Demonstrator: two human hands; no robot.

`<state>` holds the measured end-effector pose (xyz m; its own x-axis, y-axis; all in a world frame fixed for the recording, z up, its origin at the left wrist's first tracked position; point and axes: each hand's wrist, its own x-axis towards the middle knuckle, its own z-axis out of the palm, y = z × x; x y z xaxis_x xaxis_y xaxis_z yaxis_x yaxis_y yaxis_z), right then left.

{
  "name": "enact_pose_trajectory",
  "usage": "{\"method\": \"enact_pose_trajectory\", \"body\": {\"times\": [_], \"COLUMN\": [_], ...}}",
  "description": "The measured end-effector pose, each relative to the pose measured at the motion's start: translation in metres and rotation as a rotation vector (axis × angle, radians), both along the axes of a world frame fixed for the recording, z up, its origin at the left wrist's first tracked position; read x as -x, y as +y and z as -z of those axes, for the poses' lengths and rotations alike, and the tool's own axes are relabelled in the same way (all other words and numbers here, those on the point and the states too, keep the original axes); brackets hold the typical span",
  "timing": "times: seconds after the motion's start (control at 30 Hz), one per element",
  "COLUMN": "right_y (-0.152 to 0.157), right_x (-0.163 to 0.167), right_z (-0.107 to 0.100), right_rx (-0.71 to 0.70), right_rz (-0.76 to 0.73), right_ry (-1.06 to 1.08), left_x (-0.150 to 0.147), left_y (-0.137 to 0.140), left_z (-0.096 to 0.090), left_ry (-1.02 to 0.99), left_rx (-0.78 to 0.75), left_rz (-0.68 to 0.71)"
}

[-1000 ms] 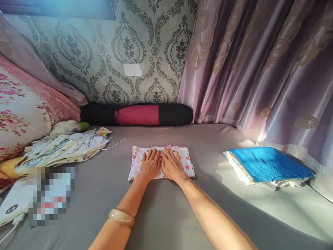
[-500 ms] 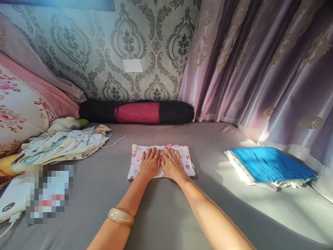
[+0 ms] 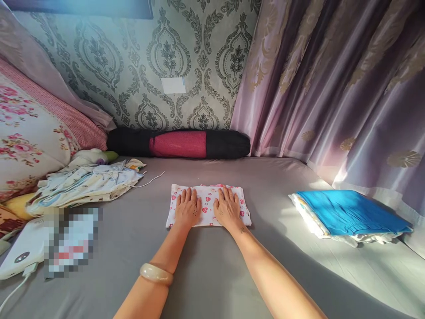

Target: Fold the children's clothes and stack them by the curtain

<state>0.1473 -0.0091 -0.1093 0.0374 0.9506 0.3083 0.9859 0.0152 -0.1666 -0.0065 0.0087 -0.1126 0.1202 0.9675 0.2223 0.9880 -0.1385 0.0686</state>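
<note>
A folded white cloth with red hearts and flowers [image 3: 206, 207] lies flat on the grey bed sheet [image 3: 212, 270]. Its exact kind of garment does not show. My left hand [image 3: 188, 208] rests palm down on the cloth's left part, fingers stretched out and pointing away from me. On its right part lies my right hand [image 3: 228, 208], likewise flat, with the fingers a little spread. A strip of the printed cloth shows between the two hands. A pale bangle [image 3: 156, 274] circles my left forearm.
To the right sits a stack of folded clothes [image 3: 352, 212], blue on top. Loose printed clothes [image 3: 89, 184] lie at left, near a white power bank [image 3: 26, 248] with a cable. A black and red roll [image 3: 179, 144] lies along the wall; a curtain [image 3: 325, 88] hangs at right.
My hands have moved apart on the cloth, from nearly touching at its middle to its left and right parts. The whole view has shifted slightly.
</note>
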Motion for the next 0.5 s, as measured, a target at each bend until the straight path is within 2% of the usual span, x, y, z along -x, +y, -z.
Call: {"method": "enact_pose_trajectory", "body": {"times": [0.27,0.5], "right_y": [0.001,-0.001], "right_x": [-0.016,-0.023], "right_z": [-0.001,-0.002], "right_rx": [-0.001,0.010], "right_rz": [0.068,0.067], "right_ry": [-0.019,-0.010], "left_x": [0.013,0.030], "left_y": [-0.001,0.003], "left_z": [-0.011,-0.010], "left_ry": [0.002,-0.065], "left_rx": [0.023,0.060], "left_rz": [-0.067,-0.093]}}
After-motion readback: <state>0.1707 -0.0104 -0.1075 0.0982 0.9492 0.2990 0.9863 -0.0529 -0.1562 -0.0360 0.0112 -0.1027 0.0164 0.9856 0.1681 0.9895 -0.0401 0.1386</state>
